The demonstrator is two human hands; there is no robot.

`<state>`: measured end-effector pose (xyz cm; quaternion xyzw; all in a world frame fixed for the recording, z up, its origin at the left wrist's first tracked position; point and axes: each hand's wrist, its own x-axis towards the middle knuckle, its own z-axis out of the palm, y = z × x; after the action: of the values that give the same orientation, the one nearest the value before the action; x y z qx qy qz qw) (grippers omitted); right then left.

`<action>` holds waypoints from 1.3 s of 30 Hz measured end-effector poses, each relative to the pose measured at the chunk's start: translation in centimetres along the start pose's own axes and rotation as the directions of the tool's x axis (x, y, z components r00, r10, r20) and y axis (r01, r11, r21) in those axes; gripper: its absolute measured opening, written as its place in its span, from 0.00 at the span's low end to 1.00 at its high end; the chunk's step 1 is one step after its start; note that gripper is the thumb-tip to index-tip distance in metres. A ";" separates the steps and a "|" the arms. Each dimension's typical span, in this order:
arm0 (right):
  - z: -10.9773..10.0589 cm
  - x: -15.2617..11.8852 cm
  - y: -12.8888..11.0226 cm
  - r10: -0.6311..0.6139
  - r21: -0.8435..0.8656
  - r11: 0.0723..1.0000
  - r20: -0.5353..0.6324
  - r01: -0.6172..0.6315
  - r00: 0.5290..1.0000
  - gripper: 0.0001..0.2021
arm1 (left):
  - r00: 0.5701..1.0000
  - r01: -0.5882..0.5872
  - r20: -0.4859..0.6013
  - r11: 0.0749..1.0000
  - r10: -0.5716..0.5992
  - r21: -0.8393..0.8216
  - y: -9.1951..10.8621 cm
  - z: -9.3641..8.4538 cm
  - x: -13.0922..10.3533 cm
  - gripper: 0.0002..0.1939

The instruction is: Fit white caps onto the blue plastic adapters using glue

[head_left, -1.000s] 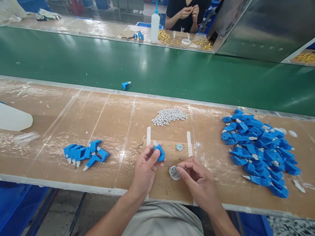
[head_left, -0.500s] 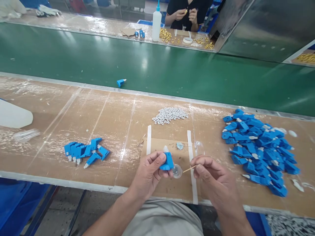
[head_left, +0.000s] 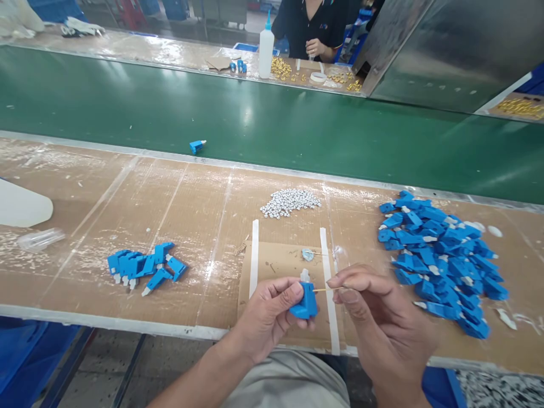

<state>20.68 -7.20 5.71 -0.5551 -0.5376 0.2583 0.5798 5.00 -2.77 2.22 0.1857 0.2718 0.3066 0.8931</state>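
When the blue block (head_left: 307, 306) is taken as the dial centre, with 12 o'clock pointing away from the person, positions read as follows. The left hand (head_left: 270, 314) grips the block between thumb and fingers, above the cardboard sheet (head_left: 278, 255); the block's white tip (head_left: 305, 275) points to 12 o'clock. The right hand (head_left: 380, 320) pinches a thin stick (head_left: 322, 290), which enters from 3 o'clock. In this view the stick's end meets the block's edge; actual contact cannot be confirmed.

Step in hand: judging by this pose, application of the stick's end to the side of the block. Next move: it appears to call for a firm left-hand hold, a light right-hand pinch and short, controlled travel of the stick, with the block kept from turning.

Surroundings: a pale blue lump (head_left: 307, 255) lies near, at 12 o'clock. White beads (head_left: 291, 202) are heaped farther out on that line. A small pile of blue blocks (head_left: 147, 264) lies between 9 and 10 o'clock, a large pile (head_left: 446, 272) between 2 and 3. One loose block (head_left: 196, 147) rests on the green belt (head_left: 272, 136) at 11 o'clock.
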 end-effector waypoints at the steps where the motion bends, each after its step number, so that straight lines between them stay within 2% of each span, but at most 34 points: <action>1: 0.0 0.0 0.1 -0.002 -0.005 1.000 -0.001 0.002 1.000 0.07 | 1.000 -0.002 0.008 1.000 0.002 0.000 0.0 0.0 0.0 0.14; 9: 0.3 0.0 0.4 -0.018 -0.039 0.999 0.045 0.020 0.999 0.08 | 1.000 0.003 -0.004 1.000 -0.003 0.014 -0.1 -0.1 0.0 0.14; 16: 0.3 0.0 0.6 -0.153 -0.172 0.972 0.071 0.163 0.986 0.10 | 1.000 -0.011 -0.005 1.000 0.011 0.024 -0.2 -0.2 0.1 0.14; 19: 0.2 -0.2 0.7 -0.208 -0.205 0.950 0.144 0.235 0.967 0.12 | 1.000 -0.025 -0.013 1.000 0.025 0.008 -0.2 -0.1 0.1 0.13; 22: 0.2 -0.4 0.7 -0.211 -0.209 0.945 0.199 0.252 0.957 0.15 | 0.999 -0.023 -0.026 1.000 0.023 0.005 -0.3 -0.2 0.1 0.14; 24: 0.3 -0.5 0.7 -0.211 -0.169 0.956 0.167 0.239 0.963 0.14 | 0.999 -0.022 -0.036 1.000 0.023 0.017 -0.3 -0.3 0.0 0.14; 28: 0.0 -0.4 1.1 -0.059 -0.068 0.996 0.046 0.062 0.997 0.09 | 0.990 -0.085 -0.111 0.995 0.091 0.061 0.2 -1.3 -0.2 0.13; 30: -0.2 -0.5 1.7 0.030 -0.143 0.990 0.100 -0.016 0.995 0.05 | 0.975 -0.140 -0.167 0.988 0.149 0.067 0.8 -2.1 -0.3 0.12; 32: -0.4 -0.8 2.3 0.094 -0.250 0.968 0.221 -0.036 0.971 0.04 | 0.960 -0.182 -0.206 0.982 0.190 0.059 1.2 -2.8 -0.4 0.11; 34: -0.5 -1.1 2.9 0.153 -0.311 0.949 0.289 -0.058 0.945 0.04 | 0.952 -0.208 -0.220 0.977 0.213 0.045 1.3 -3.3 -0.4 0.11; 37: -0.7 -0.7 3.7 0.207 -0.360 0.925 0.206 -0.122 0.957 0.07 | 0.949 -0.223 -0.220 0.974 0.225 0.034 1.2 -3.8 -0.4 0.11; 39: -0.9 1.0 4.7 0.223 -0.398 0.904 0.132 -0.154 0.966 0.07 | 0.950 -0.223 -0.218 0.974 0.224 0.032 1.1 -3.9 -0.4 0.11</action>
<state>23.14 -5.47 1.89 -0.6826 -0.5702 0.2504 0.3824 1.95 -1.56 -0.16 0.1832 0.3473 0.4234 0.8164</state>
